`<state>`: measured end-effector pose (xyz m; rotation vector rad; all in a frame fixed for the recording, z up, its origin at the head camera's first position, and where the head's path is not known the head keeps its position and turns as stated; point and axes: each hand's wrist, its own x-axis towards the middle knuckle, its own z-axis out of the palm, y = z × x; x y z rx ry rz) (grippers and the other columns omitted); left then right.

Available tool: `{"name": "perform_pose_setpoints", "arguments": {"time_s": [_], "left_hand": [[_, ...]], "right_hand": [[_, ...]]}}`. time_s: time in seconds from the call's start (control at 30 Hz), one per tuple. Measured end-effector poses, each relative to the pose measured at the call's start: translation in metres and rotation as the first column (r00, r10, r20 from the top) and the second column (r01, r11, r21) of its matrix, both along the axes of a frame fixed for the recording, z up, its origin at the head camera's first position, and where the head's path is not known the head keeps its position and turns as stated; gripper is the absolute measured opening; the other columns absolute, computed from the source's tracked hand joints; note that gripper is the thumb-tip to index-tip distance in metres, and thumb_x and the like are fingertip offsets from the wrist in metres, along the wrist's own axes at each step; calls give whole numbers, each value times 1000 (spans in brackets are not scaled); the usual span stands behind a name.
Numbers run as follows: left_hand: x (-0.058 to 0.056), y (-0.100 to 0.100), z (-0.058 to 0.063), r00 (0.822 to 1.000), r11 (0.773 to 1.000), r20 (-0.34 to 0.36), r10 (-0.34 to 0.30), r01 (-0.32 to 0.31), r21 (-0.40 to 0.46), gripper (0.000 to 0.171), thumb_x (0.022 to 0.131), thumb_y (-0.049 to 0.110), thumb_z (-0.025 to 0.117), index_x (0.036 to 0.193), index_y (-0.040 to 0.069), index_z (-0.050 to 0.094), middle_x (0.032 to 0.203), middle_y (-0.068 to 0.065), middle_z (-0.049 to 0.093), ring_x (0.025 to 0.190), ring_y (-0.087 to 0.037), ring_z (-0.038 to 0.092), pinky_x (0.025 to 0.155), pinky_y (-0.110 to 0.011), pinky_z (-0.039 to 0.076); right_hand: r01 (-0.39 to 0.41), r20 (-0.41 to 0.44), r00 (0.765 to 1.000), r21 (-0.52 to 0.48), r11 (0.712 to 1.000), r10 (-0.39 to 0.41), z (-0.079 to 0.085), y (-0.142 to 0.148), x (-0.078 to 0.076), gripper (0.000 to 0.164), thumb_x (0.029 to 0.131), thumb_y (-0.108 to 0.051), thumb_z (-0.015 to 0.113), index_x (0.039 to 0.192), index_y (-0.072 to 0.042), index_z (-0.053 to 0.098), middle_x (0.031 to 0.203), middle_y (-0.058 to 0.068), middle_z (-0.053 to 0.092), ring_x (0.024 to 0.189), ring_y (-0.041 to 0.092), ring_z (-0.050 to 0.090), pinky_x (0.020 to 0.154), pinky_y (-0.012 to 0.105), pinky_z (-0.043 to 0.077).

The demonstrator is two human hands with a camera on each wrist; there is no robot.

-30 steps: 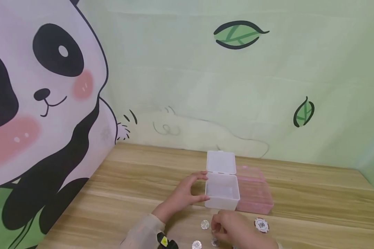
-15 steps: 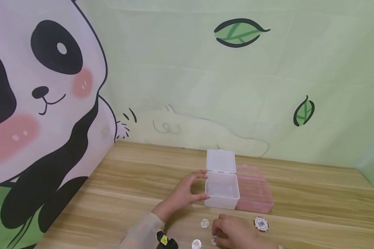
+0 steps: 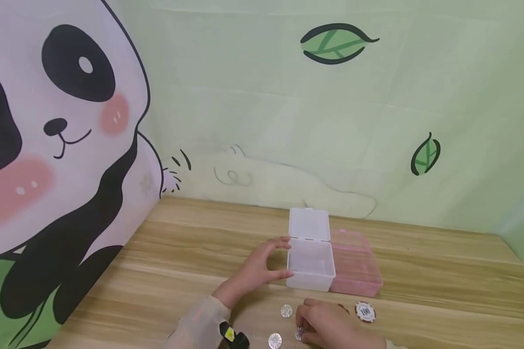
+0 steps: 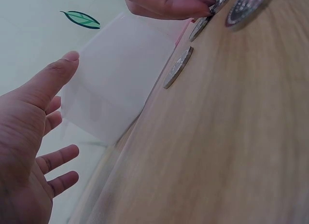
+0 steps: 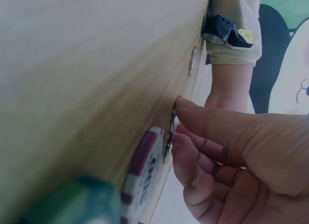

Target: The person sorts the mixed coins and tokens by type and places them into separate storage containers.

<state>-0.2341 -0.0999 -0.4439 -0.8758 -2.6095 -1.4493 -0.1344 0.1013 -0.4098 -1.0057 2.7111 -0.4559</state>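
An open white plastic box [image 3: 310, 282] stands on the table, its lid tipped back. My left hand [image 3: 257, 266] is at its left side, thumb and forefinger at the rim. In the left wrist view, the fingers of the left hand [image 4: 29, 132] are spread loosely beside the white wall. My right hand [image 3: 329, 322] pinches a silver coin [image 5: 174, 121] between thumb and forefinger, low at the tabletop. Two more silver coins, the upper coin [image 3: 286, 310] and the lower coin [image 3: 275, 341], lie flat to its left.
A clear pink box [image 3: 357, 271] adjoins the white box on the right. A white poker chip [image 3: 365, 311] marked 100 lies right of my right hand. In the right wrist view, a purple-and-white chip [image 5: 144, 173] and a blurred green chip [image 5: 72, 204] are nearby. A printed backdrop rises behind.
My right thumb and forefinger have closed in on the silver coin. My left hand keeps its place at the white box. The head view has tilted down slightly.
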Motion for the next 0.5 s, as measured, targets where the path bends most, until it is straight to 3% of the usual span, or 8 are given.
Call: {"name": "perform_pose_setpoints", "arguments": {"time_s": [0.2, 0.5], "left_hand": [[-1, 0, 3, 1000, 1000, -3, 1, -2, -8, 55, 79, 29, 78, 127, 17, 54, 150, 2, 44, 141, -24, 37, 117, -48, 28], [1, 0, 3, 1000, 1000, -4, 3, -3, -13, 56, 79, 31, 78, 128, 18, 54, 150, -1, 44, 141, -25, 37, 116, -49, 28]], "right_hand": [[-7, -54, 999, -12, 1000, 6, -2, 1, 0, 12, 81, -22, 75, 81, -18, 64, 79, -12, 55, 66, -4, 48, 56, 16, 41], [33, 24, 999, -33, 999, -32, -3, -1, -1, 14, 85, -25, 71, 80, -20, 59, 79, -14, 49, 66, -4, 42, 56, 16, 39]]}}
